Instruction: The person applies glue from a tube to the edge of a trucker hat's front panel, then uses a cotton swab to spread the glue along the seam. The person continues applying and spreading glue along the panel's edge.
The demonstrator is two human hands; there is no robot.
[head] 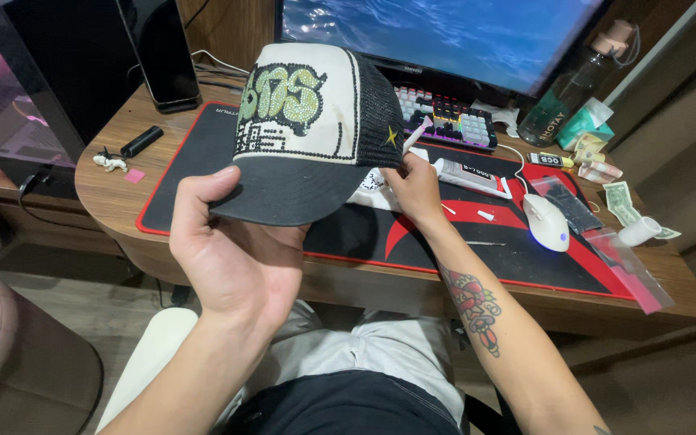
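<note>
The black-and-white trucker cap (308,129) with a green rhinestone design was held up above the desk edge, its dark brim (271,193) clamped by the left hand (235,250), thumb on top and fingers curled beneath. Just right of the cap, the right hand (414,189) had its fingers pinched together on a thin white stick (415,134) whose tip touched the cap's mesh side. Beyond that hand lay a glue tube (469,176), a white mouse (546,222) and a lit keyboard (449,117) on the red-and-black desk mat (203,137).

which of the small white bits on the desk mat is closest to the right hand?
The short white stick lying just right of the right hand, left of the stubbier white piece. The thin pin lies farther, nearer the desk edge.
</note>
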